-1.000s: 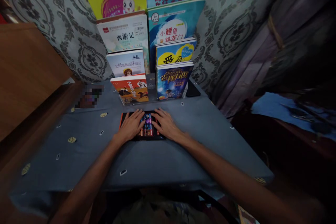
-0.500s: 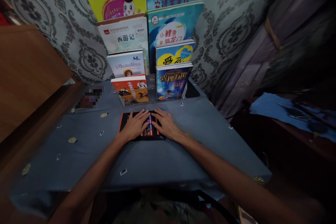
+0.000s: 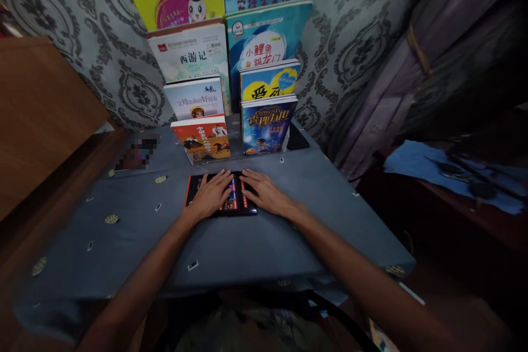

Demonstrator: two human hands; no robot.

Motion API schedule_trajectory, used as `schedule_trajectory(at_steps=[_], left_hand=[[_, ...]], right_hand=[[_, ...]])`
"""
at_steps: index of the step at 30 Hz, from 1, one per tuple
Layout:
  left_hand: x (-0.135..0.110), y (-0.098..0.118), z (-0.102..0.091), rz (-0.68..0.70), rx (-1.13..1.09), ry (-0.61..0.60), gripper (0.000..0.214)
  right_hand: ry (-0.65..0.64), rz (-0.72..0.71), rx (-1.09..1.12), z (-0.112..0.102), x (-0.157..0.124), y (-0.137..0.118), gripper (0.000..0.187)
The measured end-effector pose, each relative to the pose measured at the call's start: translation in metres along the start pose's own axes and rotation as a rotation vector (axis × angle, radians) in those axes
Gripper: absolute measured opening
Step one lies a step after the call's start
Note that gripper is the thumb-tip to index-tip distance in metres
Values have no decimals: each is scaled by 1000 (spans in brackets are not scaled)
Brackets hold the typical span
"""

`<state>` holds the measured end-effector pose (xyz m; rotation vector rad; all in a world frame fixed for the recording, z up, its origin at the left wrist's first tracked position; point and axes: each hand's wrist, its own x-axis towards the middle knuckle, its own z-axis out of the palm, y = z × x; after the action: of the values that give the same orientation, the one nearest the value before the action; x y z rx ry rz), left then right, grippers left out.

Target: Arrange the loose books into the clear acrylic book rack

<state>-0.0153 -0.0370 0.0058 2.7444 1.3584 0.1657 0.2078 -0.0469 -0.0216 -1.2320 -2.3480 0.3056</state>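
Note:
A dark book [image 3: 231, 210] with an orange edge and a colourful printed panel lies flat on the blue-grey tablecloth [image 3: 289, 247]. My left hand [image 3: 211, 193] rests palm down on its left and middle part, fingers stretched forward. On the right side of the book lies my right hand [image 3: 263, 191], also flat with its fingers extended. Both hands cover much of the cover. Just beyond them stand an orange book [image 3: 204, 140] and a blue book [image 3: 267, 126], upright at the front of two rows.
Several taller books, among them a white one [image 3: 190, 55] and a teal one [image 3: 268, 27], stand behind. A black flat object [image 3: 297, 138] lies right of the rows. A pixelated item [image 3: 138, 153] is at the left. A wooden cabinet [image 3: 45, 115] borders the table; curtains hang behind.
The view has shifted slightly, so the scene sits a little further left. My right hand has slid a little to the right on the book, uncovering more of its red lettering.

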Motion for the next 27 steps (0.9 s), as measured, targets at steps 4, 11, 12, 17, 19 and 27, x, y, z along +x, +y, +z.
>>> schedule_trajectory(at_steps=[4, 11, 12, 17, 19, 27], left_hand=[[-1, 0, -1, -7, -19, -6, 48], [5, 1, -7, -5, 4, -24, 47], [8, 3, -8, -5, 11, -26, 47], [24, 6, -8, 134, -28, -68, 45], [29, 4, -5, 207, -48, -83, 46], [36, -4, 2, 303, -78, -63, 45]], right_hand=[[-13, -11, 6, -5, -11, -3, 46], [18, -5, 5, -5, -22, -13, 42], [26, -4, 7, -4, -24, -15, 41], [59, -10, 25, -6, -40, -21, 39], [62, -23, 39, -8, -44, -22, 40], [30, -46, 44, -7, -45, -21, 43]])
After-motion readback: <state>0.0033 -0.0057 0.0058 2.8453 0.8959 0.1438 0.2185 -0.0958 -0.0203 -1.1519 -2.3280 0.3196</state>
